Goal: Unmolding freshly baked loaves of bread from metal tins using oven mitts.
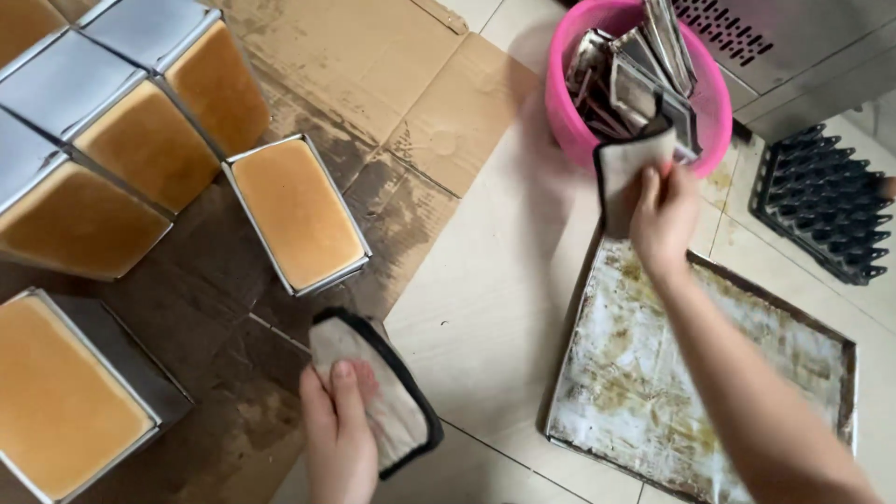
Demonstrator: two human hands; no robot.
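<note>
My left hand (338, 431) rests at the bottom centre, fingers pressed on a grey cloth pad with black edging (392, 406) that lies on the floor. My right hand (663, 219) is raised at the upper right and grips a second black-edged cloth pad (623, 168) at the rim of a pink plastic basin (571, 103). The basin holds several dark metal lids (644, 65). Just below the right hand lies a stained, worn baking tray (653, 373) flat on the floor. A metal loaf tin with golden baked bread (297, 213) stands closest to the left hand.
Several more loaf tins with baked bread (149, 145) stand at the left on flattened, stained cardboard (411, 112). A black spiked mat (826, 205) lies at the right edge. A metal appliance (793, 47) fills the top right corner. Pale floor tiles (485, 299) show between cardboard and tray.
</note>
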